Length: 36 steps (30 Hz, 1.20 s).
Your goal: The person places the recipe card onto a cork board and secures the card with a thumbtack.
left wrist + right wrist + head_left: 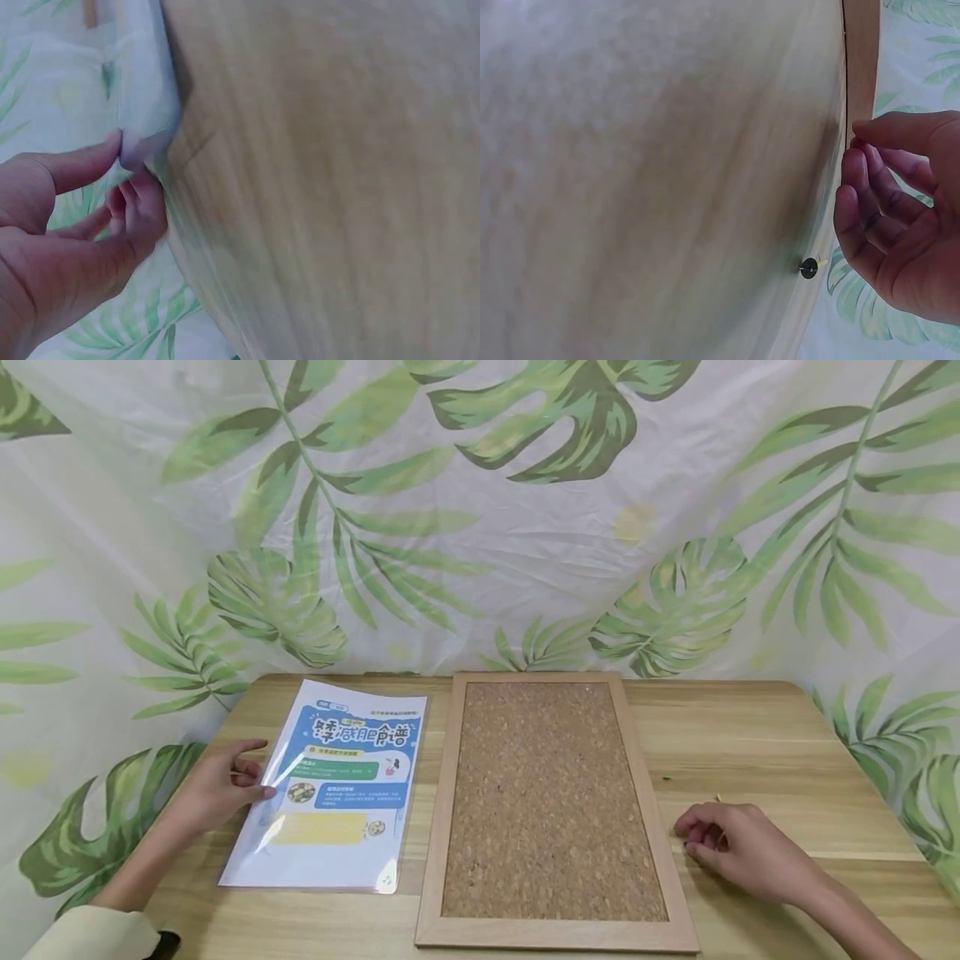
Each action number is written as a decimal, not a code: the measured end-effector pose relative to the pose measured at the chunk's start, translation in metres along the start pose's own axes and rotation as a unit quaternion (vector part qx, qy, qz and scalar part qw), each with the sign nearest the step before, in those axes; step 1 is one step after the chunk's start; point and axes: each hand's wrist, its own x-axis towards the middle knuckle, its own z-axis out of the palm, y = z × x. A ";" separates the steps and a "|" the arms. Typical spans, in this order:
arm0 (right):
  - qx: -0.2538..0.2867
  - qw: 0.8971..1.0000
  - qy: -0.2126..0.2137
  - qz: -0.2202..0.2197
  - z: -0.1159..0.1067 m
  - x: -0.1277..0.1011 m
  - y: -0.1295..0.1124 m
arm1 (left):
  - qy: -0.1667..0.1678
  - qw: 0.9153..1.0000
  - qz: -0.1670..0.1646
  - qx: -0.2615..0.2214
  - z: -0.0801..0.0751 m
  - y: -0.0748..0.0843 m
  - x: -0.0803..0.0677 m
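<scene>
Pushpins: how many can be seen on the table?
2, possibly more hidden. One small dark pushpin lies on the wooden table right of the cork board; a pale one lies just beyond the right hand. Any under its curled fingers cannot be seen.

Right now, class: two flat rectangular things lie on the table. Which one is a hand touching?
The laminated poster, left of the cork board. The left hand pinches its left edge; the right hand rests on bare table, apart from the board's frame.
</scene>
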 end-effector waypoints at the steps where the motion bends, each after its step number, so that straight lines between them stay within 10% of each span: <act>1: 0.001 1.000 0.002 -0.003 0.000 0.000 0.000 | -0.009 1.000 0.002 -0.020 -0.002 -0.001 -0.001; 15: 0.003 0.999 0.045 -0.025 -0.004 0.002 -0.005 | -0.081 0.977 -0.047 -0.193 -0.017 0.004 -0.011; 36: 0.016 0.997 0.075 -0.013 -0.012 0.012 -0.016 | -0.060 0.911 0.031 -0.406 -0.026 0.024 -0.030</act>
